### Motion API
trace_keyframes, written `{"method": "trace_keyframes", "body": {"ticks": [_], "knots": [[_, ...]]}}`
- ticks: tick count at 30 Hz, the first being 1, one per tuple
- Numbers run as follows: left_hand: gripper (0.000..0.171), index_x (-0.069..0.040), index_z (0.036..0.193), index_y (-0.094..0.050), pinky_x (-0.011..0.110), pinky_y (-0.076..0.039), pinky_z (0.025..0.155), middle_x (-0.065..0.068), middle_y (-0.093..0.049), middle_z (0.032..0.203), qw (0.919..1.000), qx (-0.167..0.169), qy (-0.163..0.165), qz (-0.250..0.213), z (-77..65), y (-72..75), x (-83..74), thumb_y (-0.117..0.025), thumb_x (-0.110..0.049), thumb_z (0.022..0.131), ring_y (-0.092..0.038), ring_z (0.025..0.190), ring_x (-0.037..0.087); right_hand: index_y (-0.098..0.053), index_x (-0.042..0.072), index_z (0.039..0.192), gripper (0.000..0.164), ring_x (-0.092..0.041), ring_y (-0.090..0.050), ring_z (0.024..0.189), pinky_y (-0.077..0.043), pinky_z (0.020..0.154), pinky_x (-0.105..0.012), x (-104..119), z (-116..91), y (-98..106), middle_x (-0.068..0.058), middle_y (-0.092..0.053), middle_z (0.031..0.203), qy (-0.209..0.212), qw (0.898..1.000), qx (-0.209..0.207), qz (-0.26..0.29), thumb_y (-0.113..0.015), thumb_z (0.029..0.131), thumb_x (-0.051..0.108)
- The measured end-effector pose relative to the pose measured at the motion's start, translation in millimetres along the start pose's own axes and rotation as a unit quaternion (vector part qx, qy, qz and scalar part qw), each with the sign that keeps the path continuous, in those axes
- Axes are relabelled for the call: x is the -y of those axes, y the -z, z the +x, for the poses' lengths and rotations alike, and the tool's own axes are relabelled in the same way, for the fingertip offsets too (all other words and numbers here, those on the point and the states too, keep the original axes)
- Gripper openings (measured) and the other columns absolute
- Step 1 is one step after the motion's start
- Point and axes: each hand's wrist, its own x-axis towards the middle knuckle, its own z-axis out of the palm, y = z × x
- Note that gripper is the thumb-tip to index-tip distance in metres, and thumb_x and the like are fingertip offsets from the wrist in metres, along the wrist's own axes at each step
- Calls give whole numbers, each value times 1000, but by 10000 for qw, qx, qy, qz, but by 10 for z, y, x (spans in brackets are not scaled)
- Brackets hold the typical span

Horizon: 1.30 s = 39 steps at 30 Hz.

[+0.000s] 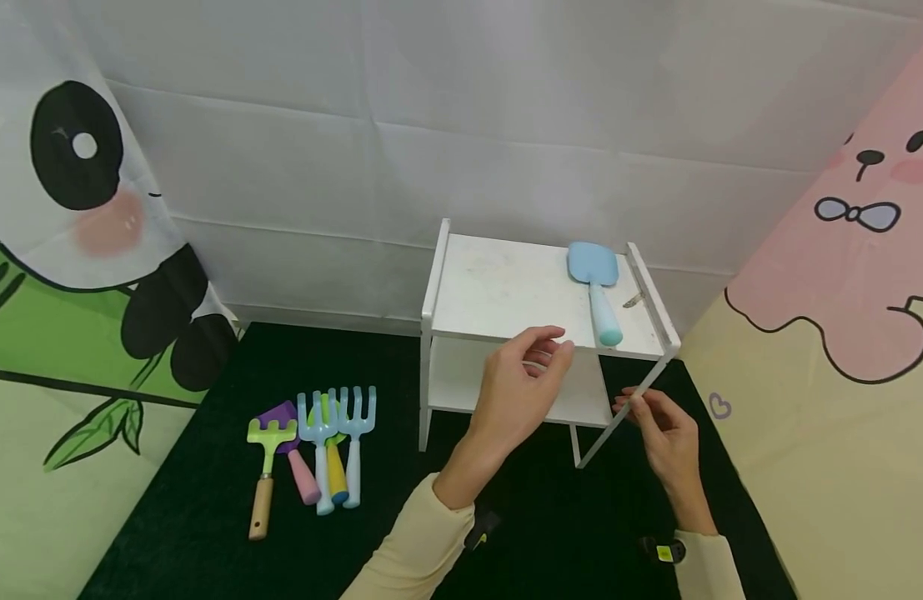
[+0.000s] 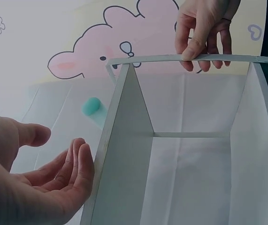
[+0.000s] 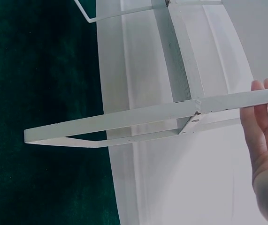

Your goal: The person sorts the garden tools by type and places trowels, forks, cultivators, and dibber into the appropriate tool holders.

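A white two-tier shelf (image 1: 499, 287) with flat side frames stands in the middle of the head view. On the right part of its top board lies a light-blue toy shovel (image 1: 594, 267), its teal handle end (image 2: 93, 106) facing the front edge. My right hand (image 1: 665, 437) grips the shelf's right front upright, thumb on one side and fingers on the other, as the left wrist view also shows. Just before the top board's front edge hovers my left hand (image 1: 523, 379), fingers loosely bent and holding nothing. Whether its fingertips touch the edge I cannot tell.
On the dark green cloth (image 1: 198, 492) at left lie several toy garden tools: a green rake with wooden handle (image 1: 262, 492), light-blue forks (image 1: 354, 467), a pink-handled purple tool (image 1: 303, 477) and a yellow handle (image 1: 336, 473). A white sheet (image 1: 401, 167) hangs behind.
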Motion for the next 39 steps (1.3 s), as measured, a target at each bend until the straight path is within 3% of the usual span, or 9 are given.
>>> {"method": "trace_keyframes", "body": {"ticks": [7,18,30,39], "knots": [[32,0,125,-68,27,-56,85,11,-69,107,9999,34,40,87,-79,80,112,-63,-23,104,-64,96,21,-59,-22,111,16,-8,-74,95,-56,89,-22,200,23,-31,-8,-75,102,-14,10000,52,73,-50,102,-12],[29,-3,123,-71,30,-57,84,10,-71,108,9998,-22,160,135,-222,207,289,-63,-24,104,-65,97,21,-62,-17,113,17,-8,-74,96,-57,89,-24,-131,-18,9,4,-75,105,-194,9996,-37,207,-50,104,-9],[24,-3,118,-73,28,-58,82,9,-73,109,9991,-28,201,374,-375,336,485,-63,-21,104,-67,96,22,-64,-16,112,16,-15,-75,94,-57,87,-22,-86,-27,11,-4,-76,104,-124,9990,-220,361,-53,103,-8],[24,-4,117,-73,32,-57,85,9,-72,109,9984,-98,370,413,-492,467,623,-63,-22,104,-67,96,21,-63,-16,113,18,-10,-74,94,-57,89,-23,-110,-29,4,3,-76,104,-178,9990,-173,365,-52,104,-5]]}}
